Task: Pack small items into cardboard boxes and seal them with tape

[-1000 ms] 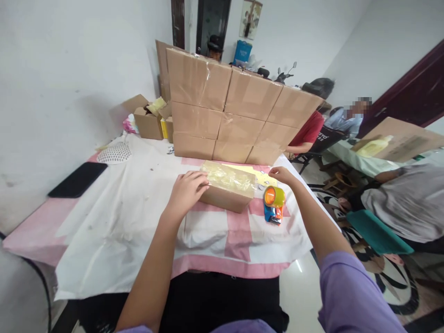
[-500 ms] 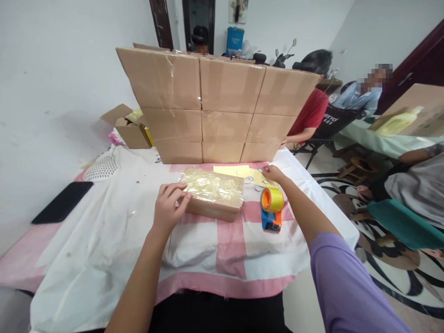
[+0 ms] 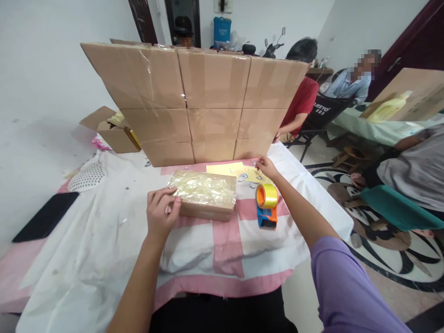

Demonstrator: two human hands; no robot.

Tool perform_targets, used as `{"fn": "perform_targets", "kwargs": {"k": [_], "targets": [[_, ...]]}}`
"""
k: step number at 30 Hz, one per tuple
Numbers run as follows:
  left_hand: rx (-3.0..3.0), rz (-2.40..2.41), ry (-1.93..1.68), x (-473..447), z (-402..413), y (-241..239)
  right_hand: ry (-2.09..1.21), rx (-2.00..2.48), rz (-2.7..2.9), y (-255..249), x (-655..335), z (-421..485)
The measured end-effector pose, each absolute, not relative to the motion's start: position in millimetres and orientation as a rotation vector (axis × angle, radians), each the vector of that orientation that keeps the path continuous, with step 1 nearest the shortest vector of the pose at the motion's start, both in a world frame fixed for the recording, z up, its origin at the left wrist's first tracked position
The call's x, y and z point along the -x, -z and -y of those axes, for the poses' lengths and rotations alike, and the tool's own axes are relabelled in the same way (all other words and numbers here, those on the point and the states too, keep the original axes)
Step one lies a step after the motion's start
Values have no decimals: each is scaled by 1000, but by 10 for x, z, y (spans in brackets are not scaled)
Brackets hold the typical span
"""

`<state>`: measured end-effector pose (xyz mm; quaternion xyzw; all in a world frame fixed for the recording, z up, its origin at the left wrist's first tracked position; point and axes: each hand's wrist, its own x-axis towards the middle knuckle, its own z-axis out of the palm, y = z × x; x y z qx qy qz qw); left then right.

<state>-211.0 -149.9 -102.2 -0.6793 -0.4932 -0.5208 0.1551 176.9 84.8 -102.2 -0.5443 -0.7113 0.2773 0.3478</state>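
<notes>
Behind box (image 3: pixel 204 188) — carton wall (image 3: pixel 215 85); to right — tape dispenser (image 3: pixel 267 213).

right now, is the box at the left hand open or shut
The box looks shut: crinkled, shiny tape covers its upper face and no flap stands up.

Counted nine stacked carton faces (image 3: pixel 215 125), one foreground box (image 3: pixel 204 194), one tape dispenser (image 3: pixel 266 214), one yellow bottle (image 3: pixel 389 108), one blue bin (image 3: pixel 222 30).
</notes>
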Motion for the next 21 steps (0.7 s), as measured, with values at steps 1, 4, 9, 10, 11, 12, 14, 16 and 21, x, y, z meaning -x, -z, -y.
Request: {"fn": "perform_targets", "kwargs": {"k": [1, 4, 9, 10, 11, 12, 14, 16, 21], "targets": [[1945, 1420, 1496, 2118, 1499, 1031, -739, 1378, 1802, 962, -1761, -767], [1946, 1457, 1505, 2150, 1496, 1053, -783, 1258, 1704, 768, -1716, -381], [1918, 1489, 1569, 2189, 1486, 1074, -1000, 869, 1638, 625, -1402, 588], [1915, 1484, 1580, 2192, 1483, 1079, -1026, 835, 1650, 652, -1306, 752], [1910, 1477, 1588, 2193, 1479, 1087, -1042, 820, 1658, 699, -1210, 887], [1904, 1471, 1595, 2195, 1475, 1098, -1063, 819, 1668, 762, -1117, 990], [1886, 1458, 1609, 2201, 1468, 1131, -1067, 853, 1659, 918, -954, 1112], [1870, 1452, 1615, 2212, 1468, 1176, -1046, 888, 1573, 1080, -835, 1163], [1838, 1433, 1663, 2252, 1485, 1313, -1082, 895, 1309, 1319, -728, 1226]]}}
